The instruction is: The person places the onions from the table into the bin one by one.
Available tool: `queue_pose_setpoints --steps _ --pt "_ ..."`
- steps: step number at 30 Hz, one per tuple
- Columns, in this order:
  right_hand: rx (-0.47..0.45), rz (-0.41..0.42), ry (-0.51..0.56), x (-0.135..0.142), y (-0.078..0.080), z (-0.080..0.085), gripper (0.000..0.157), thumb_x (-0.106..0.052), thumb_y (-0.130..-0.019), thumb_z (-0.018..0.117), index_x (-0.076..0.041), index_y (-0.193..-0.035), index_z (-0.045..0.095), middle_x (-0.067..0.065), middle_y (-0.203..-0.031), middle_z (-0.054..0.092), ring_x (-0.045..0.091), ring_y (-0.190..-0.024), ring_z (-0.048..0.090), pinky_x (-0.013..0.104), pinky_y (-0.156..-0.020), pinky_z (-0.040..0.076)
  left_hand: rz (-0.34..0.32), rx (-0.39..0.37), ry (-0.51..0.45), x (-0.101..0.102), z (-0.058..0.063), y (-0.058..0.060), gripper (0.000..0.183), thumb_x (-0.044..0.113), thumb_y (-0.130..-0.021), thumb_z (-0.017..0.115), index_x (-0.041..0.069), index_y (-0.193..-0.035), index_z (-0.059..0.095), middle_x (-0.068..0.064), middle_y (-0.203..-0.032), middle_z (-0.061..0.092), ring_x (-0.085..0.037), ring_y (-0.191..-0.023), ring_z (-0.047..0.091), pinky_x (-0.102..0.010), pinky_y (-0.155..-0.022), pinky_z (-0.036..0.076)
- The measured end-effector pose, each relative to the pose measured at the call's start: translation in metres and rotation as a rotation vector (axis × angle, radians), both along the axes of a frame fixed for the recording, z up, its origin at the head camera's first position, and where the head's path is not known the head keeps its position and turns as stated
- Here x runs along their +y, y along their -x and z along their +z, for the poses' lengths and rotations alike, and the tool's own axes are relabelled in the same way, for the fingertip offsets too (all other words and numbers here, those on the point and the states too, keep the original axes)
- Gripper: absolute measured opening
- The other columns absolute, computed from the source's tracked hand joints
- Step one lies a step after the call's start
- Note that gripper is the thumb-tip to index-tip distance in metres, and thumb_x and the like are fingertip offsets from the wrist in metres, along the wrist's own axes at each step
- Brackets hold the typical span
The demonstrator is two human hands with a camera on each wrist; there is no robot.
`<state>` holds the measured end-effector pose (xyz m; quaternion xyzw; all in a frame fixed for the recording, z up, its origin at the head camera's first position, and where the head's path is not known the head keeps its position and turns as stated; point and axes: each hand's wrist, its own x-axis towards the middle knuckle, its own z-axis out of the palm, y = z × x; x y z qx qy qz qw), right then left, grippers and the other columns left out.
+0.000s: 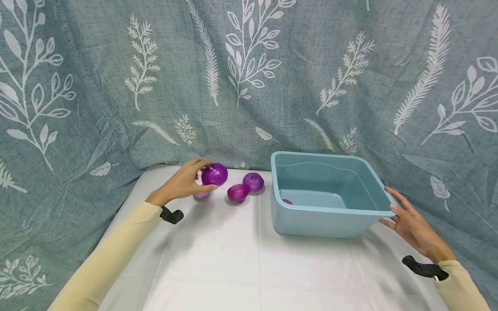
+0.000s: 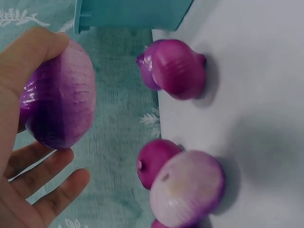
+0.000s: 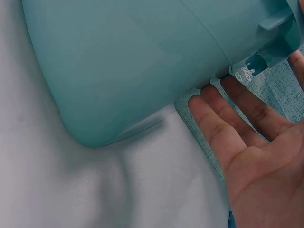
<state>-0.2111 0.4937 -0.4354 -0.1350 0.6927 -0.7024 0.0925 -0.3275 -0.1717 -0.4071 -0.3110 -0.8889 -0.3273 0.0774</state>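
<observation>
My left hand point(image 1: 186, 179) grips a glossy purple onion point(image 1: 215, 174) between thumb and fingers, raised above the left part of the table. Beneath that hand is a pale purple onion point(image 2: 187, 187) beside a magenta onion point(image 2: 158, 161), both partly hidden in the head view. To the right lie a striped magenta onion point(image 1: 237, 193) and a purple onion point(image 1: 253, 182), close together. My right hand point(image 1: 416, 229) touches the right end of a blue plastic tub point(image 1: 311, 220), its fairly straight fingers point(image 3: 216, 121) against the outer wall and rim. A magenta piece point(image 1: 287, 201) shows inside the tub.
A white cloth point(image 1: 218, 268) covers the table. Directly behind it hangs a blue-grey curtain point(image 1: 175, 86) with white leaf prints, which also comes down along both sides. The tub's tall walls stand right of the onions.
</observation>
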Motion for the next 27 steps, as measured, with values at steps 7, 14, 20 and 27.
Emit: queue_pose_setpoints --steps 7,14,20,27 --pt "-0.011 -0.03 -0.019 0.001 0.0 -0.001 0.061 -0.012 -0.114 0.031 -0.032 -0.166 0.007 -0.002 -0.16 0.016 0.005 -0.127 0.057 0.029 -0.095 0.055 -0.036 0.039 0.006 0.027 0.011 0.001 0.076 0.041 -0.082 0.087 0.015 -0.146 0.057 -0.01 -0.131 0.057 -0.025 -0.114 0.056 -0.047 -0.089 0.056" --pt "-0.008 -0.017 -0.008 0.0 0.002 -0.001 0.061 -0.012 -0.114 0.031 -0.034 -0.166 0.009 -0.002 -0.161 0.015 0.006 -0.127 0.057 0.03 -0.096 0.054 -0.071 0.034 0.017 0.05 0.019 0.001 0.08 0.05 -0.082 0.084 0.017 -0.148 0.054 -0.007 -0.134 0.054 -0.024 -0.117 0.056 -0.045 -0.093 0.054" --pt "0.008 0.014 0.016 0.002 0.002 -0.003 0.062 -0.009 -0.114 0.029 -0.031 -0.166 0.005 -0.006 -0.156 0.023 0.009 -0.127 0.058 0.031 -0.098 0.054 -0.103 0.07 0.028 0.07 0.024 0.004 0.079 0.05 -0.083 0.084 0.016 -0.148 0.055 -0.003 -0.127 0.055 -0.017 -0.109 0.057 -0.036 -0.086 0.054" --pt "0.017 0.02 0.029 0.003 0.002 -0.004 0.062 -0.008 -0.113 0.028 -0.031 -0.166 0.007 -0.008 -0.155 0.027 0.011 -0.128 0.058 0.032 -0.099 0.054 -0.146 0.091 0.025 0.098 0.035 0.001 0.077 0.05 -0.084 0.083 0.017 -0.148 0.054 -0.004 -0.13 0.055 -0.015 -0.11 0.055 -0.033 -0.085 0.054"
